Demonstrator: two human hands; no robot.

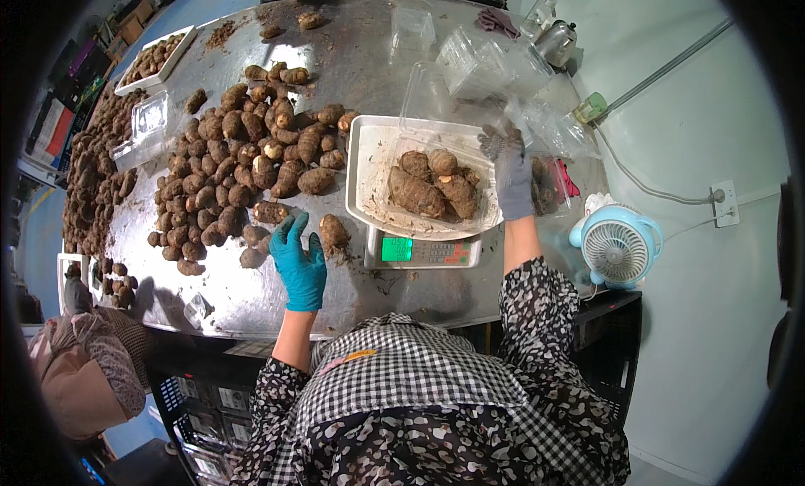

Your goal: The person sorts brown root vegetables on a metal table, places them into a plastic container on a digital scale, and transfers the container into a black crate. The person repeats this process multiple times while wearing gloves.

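My left hand [299, 263], in a teal rubber glove, is held with its fingers apart beside a single taro corm [334, 232] and near the large pile of taro corms [233, 152]. On a digital scale [422, 250] with a lit green display rests a white tray [365, 200]. Several taro corms [416, 193] lie in a clear plastic clamshell box [489, 218] on the tray. My right hand [512, 171], in a grey knit glove, is at the right side of the box, its fingers by the clear raised lid [418, 96]; whether they grip it I cannot tell.
Stacked clear boxes [484, 61], a metal kettle [556, 44] and a filled box [547, 190] stand right. A blue fan [616, 244] sits at the table's right edge. More corms and a white crate [182, 46] lie left; a co-worker's arm [107, 360] is lower left.
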